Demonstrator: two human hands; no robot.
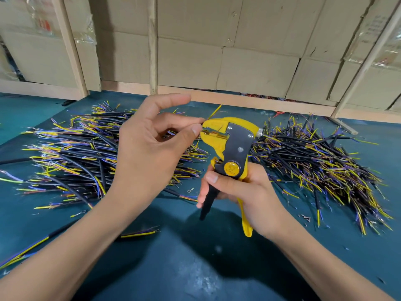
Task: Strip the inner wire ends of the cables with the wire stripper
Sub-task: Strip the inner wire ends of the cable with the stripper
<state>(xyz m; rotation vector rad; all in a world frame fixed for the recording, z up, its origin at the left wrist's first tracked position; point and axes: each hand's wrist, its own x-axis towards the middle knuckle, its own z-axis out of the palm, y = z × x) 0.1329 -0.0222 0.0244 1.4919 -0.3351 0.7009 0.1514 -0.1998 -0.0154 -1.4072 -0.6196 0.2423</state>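
Left hand [152, 146] pinches yellow wire [214, 111] just left of wire stripper [230, 144] mouth, wire slanting up-right; right hand [245, 192] grips handles.

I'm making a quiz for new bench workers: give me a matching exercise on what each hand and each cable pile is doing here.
1. left hand
2. right hand
3. yellow-and-grey wire stripper
4. pile of black cables with yellow and purple inner wires

A. lies on the teal table
B. pinches a thin yellow wire
C. grips the handles
D. stands upright, head toward the left hand

Pairs: 1-B, 2-C, 3-D, 4-A
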